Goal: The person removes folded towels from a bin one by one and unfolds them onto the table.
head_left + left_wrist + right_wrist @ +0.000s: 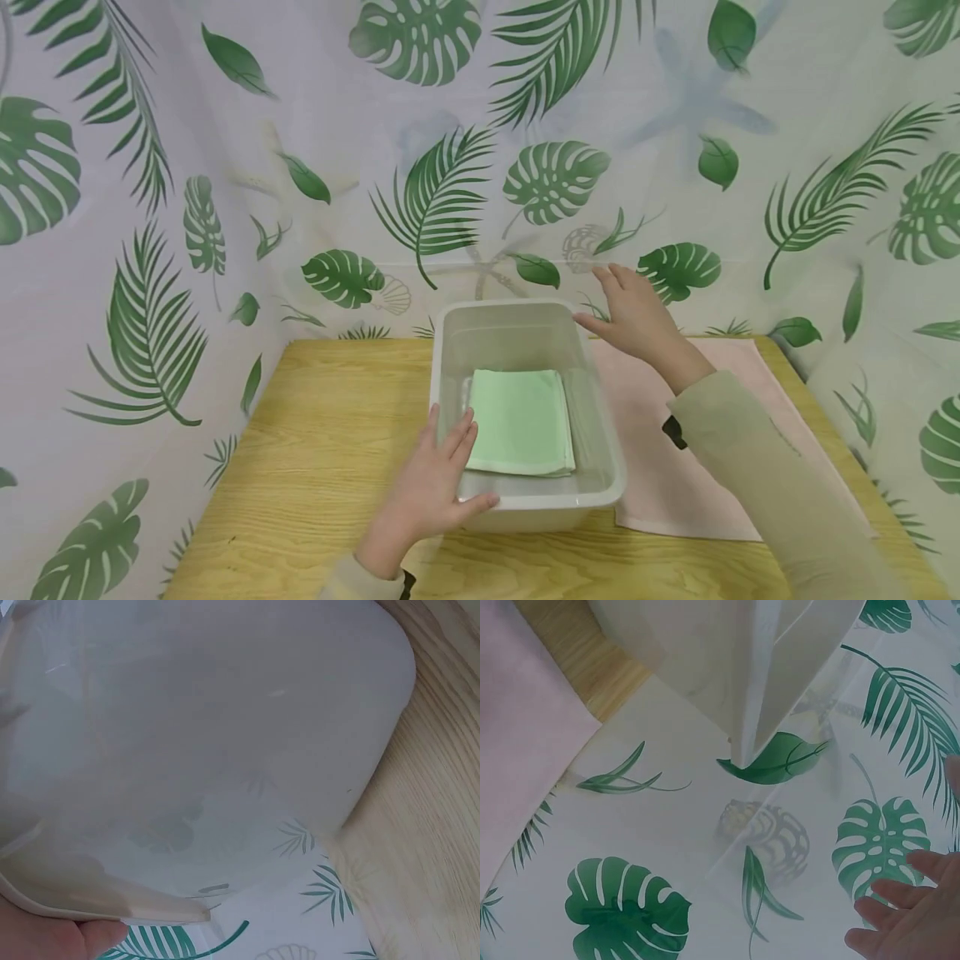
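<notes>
On the wooden table, a whitish plastic tub point(525, 502) stands with its long sides running away from me. Inside it lies a folded light-green cloth point(519, 421). My left hand point(426, 492) is at the tub's near left corner, fingers spread and fairly straight over the left rim, thumb by the front rim. In the left wrist view, the fingers point(52, 937) lie against the rim. My right hand point(641, 321) is raised by the tub's far right corner, fingers extended, nothing in its palm. The right wrist view shows those fingertips point(889, 900) apart from the tub.
A pink cloth point(690, 467) lies flat on the table to the right of the tub, partly under the right forearm. Bare wood point(337, 433) shows on the left. Leaf-printed sheeting point(450, 108) surrounds the table at the back and both sides.
</notes>
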Action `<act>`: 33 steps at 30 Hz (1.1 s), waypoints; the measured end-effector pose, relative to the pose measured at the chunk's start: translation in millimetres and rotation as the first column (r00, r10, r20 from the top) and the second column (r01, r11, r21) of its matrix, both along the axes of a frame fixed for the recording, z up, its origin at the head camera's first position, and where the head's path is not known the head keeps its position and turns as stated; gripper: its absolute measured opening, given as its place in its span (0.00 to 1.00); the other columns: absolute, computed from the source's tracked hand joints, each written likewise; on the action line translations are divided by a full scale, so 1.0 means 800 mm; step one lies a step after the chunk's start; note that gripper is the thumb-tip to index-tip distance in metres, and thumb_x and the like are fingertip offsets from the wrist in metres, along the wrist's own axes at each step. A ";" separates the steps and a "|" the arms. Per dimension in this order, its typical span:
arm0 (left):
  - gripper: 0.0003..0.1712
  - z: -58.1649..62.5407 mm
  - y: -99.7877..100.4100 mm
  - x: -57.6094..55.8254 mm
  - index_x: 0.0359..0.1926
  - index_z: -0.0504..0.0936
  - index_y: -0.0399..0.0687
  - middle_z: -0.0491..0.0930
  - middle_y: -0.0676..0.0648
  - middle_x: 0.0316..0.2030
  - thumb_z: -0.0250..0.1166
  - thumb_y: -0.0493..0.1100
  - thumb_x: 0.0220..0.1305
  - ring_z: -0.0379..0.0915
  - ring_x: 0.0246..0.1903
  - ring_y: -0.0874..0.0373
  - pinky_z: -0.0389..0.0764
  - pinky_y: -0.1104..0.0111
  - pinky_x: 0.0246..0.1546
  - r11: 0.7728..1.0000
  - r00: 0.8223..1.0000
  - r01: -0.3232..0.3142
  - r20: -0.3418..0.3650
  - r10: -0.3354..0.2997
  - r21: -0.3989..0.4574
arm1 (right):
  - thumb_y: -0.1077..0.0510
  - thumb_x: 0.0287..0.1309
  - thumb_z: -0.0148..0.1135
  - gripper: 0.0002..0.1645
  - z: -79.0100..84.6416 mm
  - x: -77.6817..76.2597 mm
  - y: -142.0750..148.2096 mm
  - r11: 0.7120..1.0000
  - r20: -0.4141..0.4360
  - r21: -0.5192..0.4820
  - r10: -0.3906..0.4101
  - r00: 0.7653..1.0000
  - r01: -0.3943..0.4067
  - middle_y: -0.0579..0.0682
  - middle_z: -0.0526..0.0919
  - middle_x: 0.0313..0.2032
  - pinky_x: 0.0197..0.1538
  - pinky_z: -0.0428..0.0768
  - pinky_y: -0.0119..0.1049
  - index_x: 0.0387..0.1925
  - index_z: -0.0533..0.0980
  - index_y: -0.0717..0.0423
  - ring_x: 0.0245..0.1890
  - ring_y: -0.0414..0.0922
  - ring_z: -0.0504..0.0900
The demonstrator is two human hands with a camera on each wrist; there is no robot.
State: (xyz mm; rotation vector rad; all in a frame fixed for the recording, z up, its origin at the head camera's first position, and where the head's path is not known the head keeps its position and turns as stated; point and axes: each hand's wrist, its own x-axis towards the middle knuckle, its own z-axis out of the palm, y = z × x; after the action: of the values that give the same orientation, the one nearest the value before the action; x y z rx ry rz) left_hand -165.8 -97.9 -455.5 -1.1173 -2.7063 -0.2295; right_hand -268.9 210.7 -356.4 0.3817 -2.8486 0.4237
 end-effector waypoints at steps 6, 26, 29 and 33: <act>0.51 -0.001 0.012 0.011 0.63 0.58 0.36 0.50 0.43 0.65 0.45 0.73 0.53 0.37 0.60 0.29 0.59 0.49 0.54 1.000 0.999 -0.023 0.023 0.023 -0.010 | 0.46 0.52 0.58 0.41 -0.007 -0.024 -0.025 0.999 -0.008 0.000 0.034 0.999 -0.034 0.70 0.61 0.56 0.56 0.58 0.55 0.59 0.58 0.70 0.56 0.64 0.59; 0.58 0.002 0.031 0.024 0.66 0.53 0.41 0.46 0.42 0.66 0.40 0.80 0.45 0.36 0.63 0.36 0.59 0.46 0.53 0.997 0.991 -0.081 0.103 0.081 -0.005 | 0.38 0.50 0.56 0.39 -0.064 -0.049 -0.087 0.990 0.088 0.139 -0.015 0.996 0.003 0.62 0.67 0.55 0.48 0.69 0.52 0.58 0.65 0.58 0.53 0.58 0.67; 0.61 0.009 0.027 0.016 0.67 0.50 0.43 0.43 0.42 0.67 0.43 0.81 0.41 0.35 0.64 0.41 0.55 0.42 0.53 0.993 0.986 -0.116 0.121 0.118 -0.029 | 0.36 0.50 0.55 0.39 -0.071 -0.045 -0.093 0.982 0.081 0.191 -0.008 0.997 -0.008 0.60 0.69 0.53 0.44 0.72 0.52 0.57 0.66 0.57 0.50 0.57 0.69; 0.65 0.009 0.024 0.002 0.67 0.47 0.42 0.38 0.40 0.67 0.45 0.82 0.38 0.31 0.65 0.44 0.50 0.40 0.53 0.991 0.985 -0.129 0.115 0.132 -0.033 | 0.38 0.51 0.55 0.39 -0.080 -0.045 -0.099 0.983 0.092 0.178 0.019 0.996 -0.035 0.63 0.69 0.53 0.49 0.68 0.53 0.56 0.66 0.61 0.51 0.58 0.68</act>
State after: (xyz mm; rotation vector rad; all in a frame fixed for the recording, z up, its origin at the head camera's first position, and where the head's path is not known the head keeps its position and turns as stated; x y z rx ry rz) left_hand -164.4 -78.7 -448.0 -0.9565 -2.8798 -0.2473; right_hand -304.9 131.5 -420.1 0.4459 -2.9824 0.1929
